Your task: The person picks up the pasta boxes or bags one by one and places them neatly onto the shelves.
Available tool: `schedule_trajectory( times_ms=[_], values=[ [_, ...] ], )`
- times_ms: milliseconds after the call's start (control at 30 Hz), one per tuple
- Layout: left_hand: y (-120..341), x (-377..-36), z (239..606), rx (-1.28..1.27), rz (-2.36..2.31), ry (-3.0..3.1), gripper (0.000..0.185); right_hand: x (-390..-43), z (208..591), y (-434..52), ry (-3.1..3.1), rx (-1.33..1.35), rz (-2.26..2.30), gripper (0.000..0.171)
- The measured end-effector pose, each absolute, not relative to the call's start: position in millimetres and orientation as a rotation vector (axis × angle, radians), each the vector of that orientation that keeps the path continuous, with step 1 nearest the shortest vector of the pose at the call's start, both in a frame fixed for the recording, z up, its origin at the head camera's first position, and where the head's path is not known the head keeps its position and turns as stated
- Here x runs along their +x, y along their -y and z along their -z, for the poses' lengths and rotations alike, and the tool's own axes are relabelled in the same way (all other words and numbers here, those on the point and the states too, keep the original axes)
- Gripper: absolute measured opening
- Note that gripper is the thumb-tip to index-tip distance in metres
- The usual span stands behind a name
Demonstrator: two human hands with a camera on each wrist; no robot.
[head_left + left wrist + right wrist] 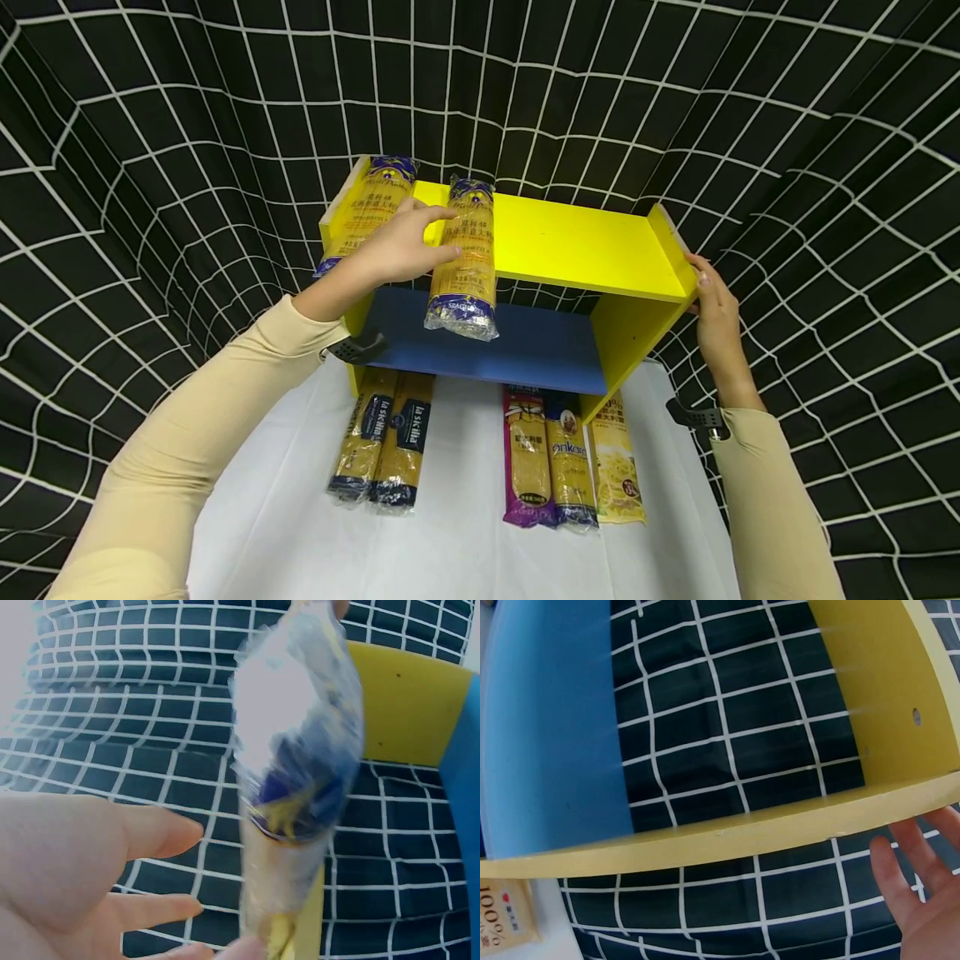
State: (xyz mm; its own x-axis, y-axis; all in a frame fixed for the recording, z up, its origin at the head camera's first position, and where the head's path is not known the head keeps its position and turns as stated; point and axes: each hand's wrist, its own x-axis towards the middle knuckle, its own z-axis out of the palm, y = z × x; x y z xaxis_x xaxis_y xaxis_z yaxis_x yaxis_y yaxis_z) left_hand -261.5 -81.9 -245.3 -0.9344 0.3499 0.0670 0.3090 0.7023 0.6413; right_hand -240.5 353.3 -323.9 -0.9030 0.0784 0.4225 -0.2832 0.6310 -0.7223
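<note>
left hand [396, 247] fingers around pasta pack [463, 258] overhanging yellow shelf [585, 250] edge; right hand [715, 312] flat on its side

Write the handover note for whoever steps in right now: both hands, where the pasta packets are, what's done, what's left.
Left hand: holds a spaghetti packet lying on the yellow top shelf, its front end overhanging the edge.
Right hand: open, flat against the shelf unit's right side.
Done: one packet lies on the top shelf at the left.
Left: the held packet is not fully on; two la sicilia packets and three other packets lie on the white table. The blue lower shelf holds nothing visible.
</note>
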Motion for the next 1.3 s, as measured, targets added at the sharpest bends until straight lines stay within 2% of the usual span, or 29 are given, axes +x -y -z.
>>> schedule_trajectory(
  times_ms=[200,567,967,1300],
  values=[
    [88,-240,244,0.630,-1.334,-2.833,0.053,-240,322,-352,2.429,0.168,-1.181,0.047],
    [99,-201,268,0.735,-1.450,-2.770,0.058,-242,322,-354,2.417,0.179,-1.212,0.046],
    [92,-189,297,0.676,-1.368,-2.844,0.062,-264,345,-375,2.413,0.140,-1.186,0.046],
    [91,-194,310,0.690,-1.321,-2.769,0.069,-263,346,-375,2.426,0.128,-1.178,0.047]
  ],
)
